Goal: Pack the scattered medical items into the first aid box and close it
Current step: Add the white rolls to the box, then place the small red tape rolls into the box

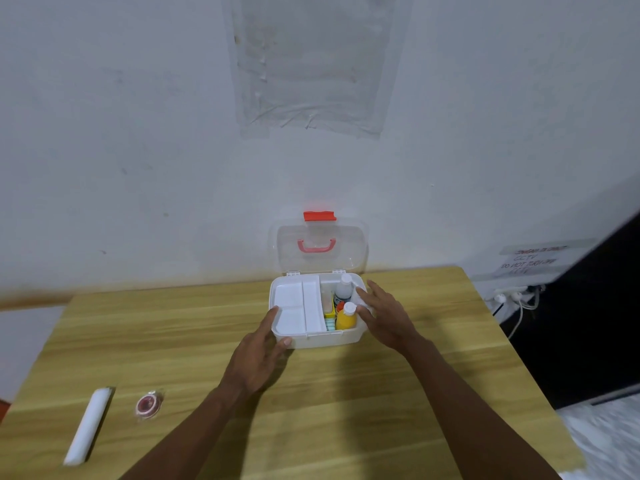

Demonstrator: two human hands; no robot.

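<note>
The white first aid box (323, 341) stands open on the wooden table, its clear lid (320, 249) with a red handle and latch upright against the wall. A white divided tray (299, 308) fills its left side. On the right stand a white bottle (343, 289), an orange bottle (346, 318) and some small packs. My left hand (263, 348) rests on the box's front left corner, thumb on the front wall. My right hand (384, 311) lies over the box's right rim, fingers spread on a white item there. A long white roll (88, 426) and a red tape roll (149, 405) lie at the front left.
The wooden table (346, 410) reaches the white wall behind the box. To the right stands dark furniture (588, 323) with a power strip and cables (512, 299). A pale floor patch (602, 441) shows beyond the table's right edge.
</note>
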